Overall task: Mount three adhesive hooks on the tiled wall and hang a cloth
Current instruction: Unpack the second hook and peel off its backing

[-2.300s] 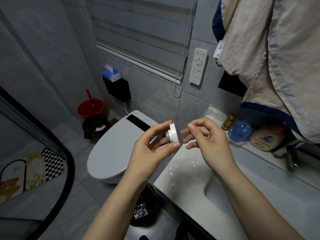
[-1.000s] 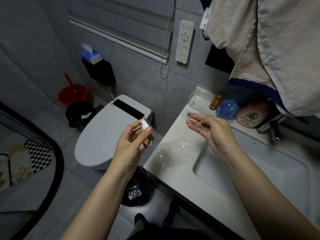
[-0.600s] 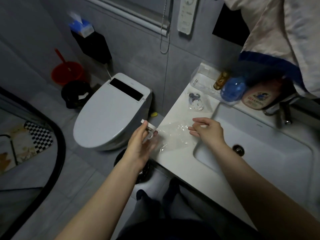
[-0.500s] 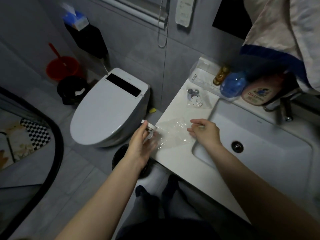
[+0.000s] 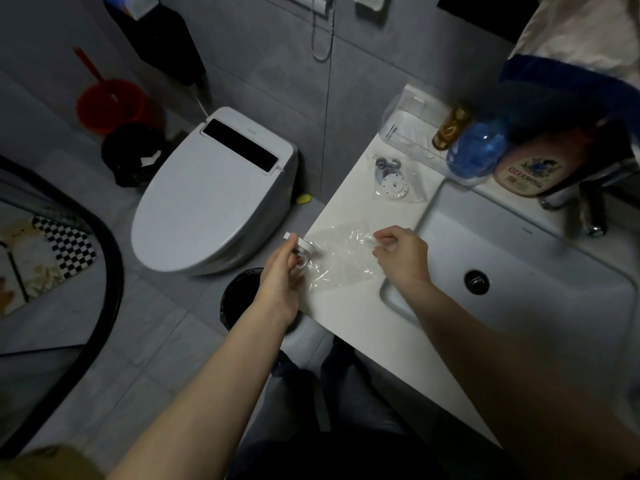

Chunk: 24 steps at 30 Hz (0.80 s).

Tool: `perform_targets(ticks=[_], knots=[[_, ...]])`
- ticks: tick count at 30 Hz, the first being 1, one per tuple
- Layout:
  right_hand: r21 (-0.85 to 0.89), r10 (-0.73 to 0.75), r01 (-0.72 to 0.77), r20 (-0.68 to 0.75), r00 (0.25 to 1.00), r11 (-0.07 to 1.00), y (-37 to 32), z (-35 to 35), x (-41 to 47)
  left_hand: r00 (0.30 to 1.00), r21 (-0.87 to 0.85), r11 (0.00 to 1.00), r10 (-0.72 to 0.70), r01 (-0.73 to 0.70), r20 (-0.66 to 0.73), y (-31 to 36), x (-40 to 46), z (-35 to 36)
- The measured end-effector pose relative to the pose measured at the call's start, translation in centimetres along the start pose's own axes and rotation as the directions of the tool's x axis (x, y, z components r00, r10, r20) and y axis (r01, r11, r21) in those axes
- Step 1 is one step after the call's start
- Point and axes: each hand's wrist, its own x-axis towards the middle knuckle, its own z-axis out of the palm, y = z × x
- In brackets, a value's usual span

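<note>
My left hand point(image 5: 282, 282) held one adhesive hook point(image 5: 300, 246) pinched between thumb and fingers, just off the front-left corner of the white vanity counter point(image 5: 349, 317), above the black-lined bin on the floor. The round disc of the hook stood roughly on edge, and its little hook loop hung down toward my palm; which face carried the adhesive I could not tell. My right hand point(image 5: 401, 256) rested on the counter, fingertips nipped together on something thin and clear at the far edge of the crumpled plastic wrapper point(image 5: 341, 258), probably a peeled film, though it was too small to make out. A second hook in its packet point(image 5: 393, 180) lay further back on the counter, well apart from both hands and nearer my right. The tiled wall point(image 5: 277, 64) lay up and away from the hook in my left, beyond the toilet, so I judged that hand would have to rise and turn the disc flat toward the tile.
</note>
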Motion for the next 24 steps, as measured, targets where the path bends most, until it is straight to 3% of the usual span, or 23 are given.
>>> perform_targets(ticks=[5,13,21,24], knots=[[-0.105,-0.079,0.084,0.049,0.996,0.991,0.0,1.1,0.5,1.000,0.011,1.000,-0.023,0.023,-0.012,0.0,0.5,-0.1],[0.197,0.096,-0.136,0.200,0.975,0.971,-0.6,1.7,0.5,0.997,-0.018,0.997,-0.079,0.078,-0.015,0.3,0.9,0.0],[0.197,0.171,-0.299,0.487,0.856,0.934,-2.2,1.5,1.1,0.995,-0.046,0.995,-0.093,0.092,-0.021,0.3,0.9,-0.5],[0.147,0.131,-0.253,0.557,0.820,0.956,-2.9,1.2,1.0,0.995,-0.071,0.992,-0.102,0.102,-0.003,0.3,0.6,-0.5]])
